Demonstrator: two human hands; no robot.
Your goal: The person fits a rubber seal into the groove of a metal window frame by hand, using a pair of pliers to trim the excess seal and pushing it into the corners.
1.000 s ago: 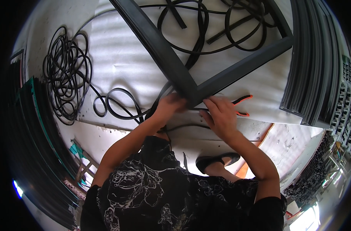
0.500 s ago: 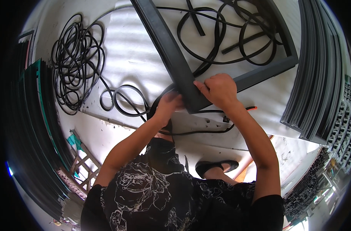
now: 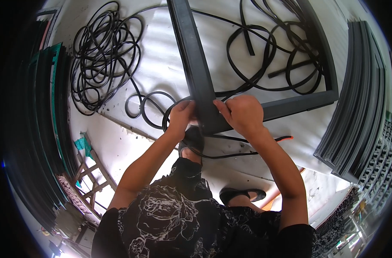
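A dark grey rectangular frame lies with its near corner in front of me. My right hand is closed over its near bar beside that corner, the thumb pressed on the top face. My left hand is at the outer side of the left bar, its fingers pinched together against the edge. A black rubber strip runs into that left hand from a small loop; the fingertips and the bar partly hide the place where they meet. Below the corner, another length of strip curves toward a red-orange tip.
A large tangle of black strip lies on the white sheet at far left. More strip loops lie inside the frame. Stacked dark profiles stand at right, dark frames at left. My shoe is below the corner.
The view has shifted, so the frame sits further right and lower, at a steeper angle. My left hand, blurred before, is now pinched at the bar's edge. The right hand keeps its hold.
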